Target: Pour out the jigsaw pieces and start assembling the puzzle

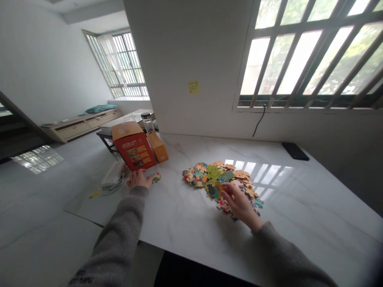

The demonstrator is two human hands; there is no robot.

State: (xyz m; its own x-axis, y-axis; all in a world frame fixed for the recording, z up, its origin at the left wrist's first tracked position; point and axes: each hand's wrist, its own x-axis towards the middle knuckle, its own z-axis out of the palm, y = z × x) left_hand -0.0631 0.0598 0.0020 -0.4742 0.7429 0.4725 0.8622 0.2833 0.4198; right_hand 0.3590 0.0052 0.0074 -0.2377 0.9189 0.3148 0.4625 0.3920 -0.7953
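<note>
Puzzle pieces (226, 176) sat in a loose heap on the marble-look table (179, 215), some colorful side up, lots showing plain tan. The right hand (237, 201) was over the near side of it, thumb and fingers nearly closed, pinching one orangey-brown piece (219, 186) by its edge. Left hand (139, 179) was down by the bottom of the red box (134, 145), fingers bent and a bit spread, just beside a little clump of pieces (155, 177); honestly couldn't tell if it had hold of anything. Smaller orange box (158, 146) stood next to the red one, black phone (295, 151) way off right.
</note>
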